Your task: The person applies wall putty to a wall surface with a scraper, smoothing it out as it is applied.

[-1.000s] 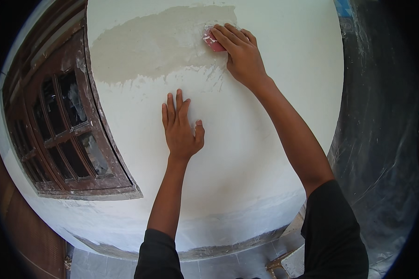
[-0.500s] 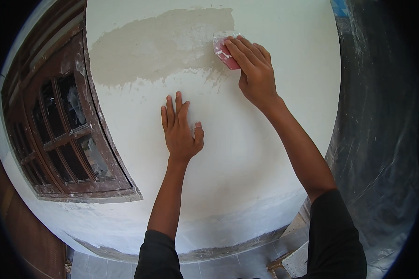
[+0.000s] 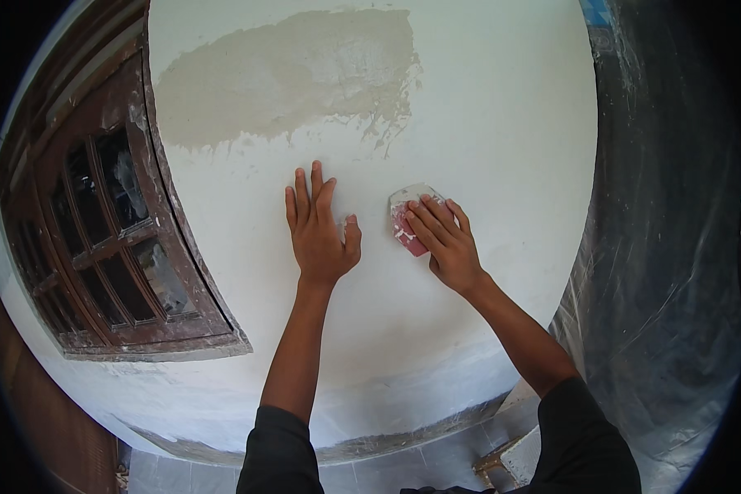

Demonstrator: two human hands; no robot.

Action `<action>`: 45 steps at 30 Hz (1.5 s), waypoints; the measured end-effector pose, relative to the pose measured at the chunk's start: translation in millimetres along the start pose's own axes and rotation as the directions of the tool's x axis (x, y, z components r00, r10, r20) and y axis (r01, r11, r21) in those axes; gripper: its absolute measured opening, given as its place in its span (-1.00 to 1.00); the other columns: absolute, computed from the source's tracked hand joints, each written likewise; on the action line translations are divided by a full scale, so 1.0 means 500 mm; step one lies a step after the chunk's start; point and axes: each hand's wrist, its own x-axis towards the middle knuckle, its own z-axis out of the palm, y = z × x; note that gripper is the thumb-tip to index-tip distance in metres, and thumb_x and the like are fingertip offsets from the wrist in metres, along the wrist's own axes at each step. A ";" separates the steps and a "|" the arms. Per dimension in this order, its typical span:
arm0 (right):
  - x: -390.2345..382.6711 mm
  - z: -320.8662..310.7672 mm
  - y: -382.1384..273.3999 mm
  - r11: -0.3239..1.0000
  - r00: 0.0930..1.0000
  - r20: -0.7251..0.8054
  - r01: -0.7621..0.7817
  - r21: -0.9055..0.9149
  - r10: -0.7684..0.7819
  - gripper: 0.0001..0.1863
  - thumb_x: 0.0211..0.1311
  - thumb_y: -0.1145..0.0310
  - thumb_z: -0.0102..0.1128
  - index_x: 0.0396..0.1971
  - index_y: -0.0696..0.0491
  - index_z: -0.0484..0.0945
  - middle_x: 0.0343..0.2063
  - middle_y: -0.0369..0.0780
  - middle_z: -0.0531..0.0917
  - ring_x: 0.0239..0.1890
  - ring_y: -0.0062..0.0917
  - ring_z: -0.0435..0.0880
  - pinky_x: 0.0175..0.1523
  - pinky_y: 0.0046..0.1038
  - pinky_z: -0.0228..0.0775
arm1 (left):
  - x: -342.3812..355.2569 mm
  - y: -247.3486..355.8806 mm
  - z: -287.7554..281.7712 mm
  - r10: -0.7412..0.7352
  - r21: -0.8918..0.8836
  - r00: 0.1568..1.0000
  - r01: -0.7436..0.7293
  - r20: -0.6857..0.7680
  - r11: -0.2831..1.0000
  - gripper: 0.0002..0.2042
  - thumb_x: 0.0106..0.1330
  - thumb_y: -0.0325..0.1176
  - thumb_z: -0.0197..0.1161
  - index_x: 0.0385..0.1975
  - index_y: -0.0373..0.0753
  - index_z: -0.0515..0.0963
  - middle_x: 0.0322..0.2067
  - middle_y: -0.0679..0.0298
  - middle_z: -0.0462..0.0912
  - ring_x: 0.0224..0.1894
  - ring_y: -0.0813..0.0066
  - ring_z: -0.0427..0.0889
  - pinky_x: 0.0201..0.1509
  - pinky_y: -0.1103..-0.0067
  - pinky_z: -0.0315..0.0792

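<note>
Your right hand (image 3: pixel 443 243) presses the sanding block (image 3: pixel 407 221) flat beside your splayed left hand (image 3: pixel 321 235); uneven pressure could gouge the white wall (image 3: pixel 486 123).

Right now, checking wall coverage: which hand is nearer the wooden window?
Left. The left hand lies flat on the wall right of the window; the right hand is farther right.

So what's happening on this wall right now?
A person is working on a white plastered wall. The left hand lies flat and open against it, fingers spread. The right hand presses a small pink pad, smeared with white, onto the wall beside the left hand. Higher up is a rough grey-beige patch, apart from both hands. A brown wooden window sits to the left and plastic sheeting hangs on the right.
</note>
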 end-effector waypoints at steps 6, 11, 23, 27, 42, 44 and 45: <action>0.204 -0.033 0.040 1.000 0.956 -0.294 -0.009 0.010 0.012 -0.32 0.07 0.81 0.12 0.26 0.06 0.54 0.24 -0.21 0.63 0.36 -0.30 0.53 0.45 -0.10 0.19 | -0.004 -0.003 -0.008 -0.006 0.014 1.000 0.005 0.020 1.000 -0.44 0.28 -0.36 0.11 0.31 -0.35 0.30 0.49 -0.13 0.24 0.58 -0.20 0.05 0.62 0.01 -0.20; 0.364 0.014 0.098 0.999 0.936 -0.351 0.010 -0.036 -0.022 -0.29 0.09 0.78 0.11 0.30 0.00 0.51 0.26 -0.26 0.61 0.37 -0.30 0.50 0.44 -0.08 0.21 | 0.000 0.003 0.001 -0.012 -0.046 1.000 0.013 0.007 0.999 -0.45 0.29 -0.39 0.10 0.31 -0.37 0.30 0.49 -0.14 0.23 0.57 -0.20 0.06 0.62 0.00 -0.18; -0.028 0.032 -0.115 0.990 0.989 -0.036 -0.142 0.016 0.143 -0.35 0.11 0.75 0.15 0.23 -0.06 0.60 0.25 -0.31 0.64 0.40 -0.42 0.50 0.58 -0.01 -0.14 | -0.054 -0.018 -0.025 0.025 -0.117 0.998 -0.019 0.052 0.993 -0.45 0.26 -0.41 0.10 0.29 -0.38 0.31 0.47 -0.17 0.26 0.56 -0.24 0.08 0.61 -0.02 -0.18; 0.176 -0.018 -0.008 0.984 0.938 -0.333 -0.140 -0.115 0.095 -0.31 0.10 0.78 0.11 0.26 -0.07 0.58 0.25 -0.30 0.64 0.38 -0.39 0.52 0.55 -0.07 -0.10 | -0.056 -0.013 -0.020 0.028 -0.103 0.998 -0.023 0.048 0.994 -0.45 0.25 -0.40 0.11 0.28 -0.40 0.33 0.47 -0.17 0.27 0.56 -0.26 0.09 0.61 -0.02 -0.18; -0.050 0.038 -0.084 0.969 0.971 0.020 -0.239 -0.056 0.240 -0.23 0.06 0.75 0.15 0.34 -0.13 0.51 0.36 -0.34 0.52 0.46 -0.37 0.39 0.54 -0.05 -0.03 | -0.083 -0.004 -0.017 0.005 -0.185 0.998 0.005 0.055 0.983 -0.48 0.30 -0.42 0.08 0.29 -0.40 0.30 0.48 -0.20 0.23 0.57 -0.24 0.05 0.60 -0.06 -0.19; -0.182 0.008 -0.136 0.968 0.953 0.171 -0.244 -0.055 0.250 -0.26 0.05 0.72 0.19 0.30 -0.13 0.53 0.34 -0.34 0.54 0.46 -0.37 0.40 0.54 -0.05 -0.02 | -0.111 0.023 -0.012 -0.007 -0.215 0.996 0.027 0.094 0.976 -0.47 0.31 -0.42 0.07 0.30 -0.40 0.29 0.49 -0.21 0.20 0.58 -0.24 0.02 0.60 -0.07 -0.21; -0.243 -0.010 -0.162 0.971 0.941 0.240 -0.236 -0.041 0.239 -0.28 0.05 0.71 0.21 0.28 -0.12 0.54 0.32 -0.34 0.55 0.45 -0.38 0.41 0.54 -0.05 -0.01 | -0.132 0.041 -0.010 -0.014 -0.230 0.992 0.044 0.127 0.972 -0.47 0.32 -0.43 0.07 0.31 -0.40 0.27 0.50 -0.21 0.17 0.59 -0.24 -0.01 0.60 -0.08 -0.22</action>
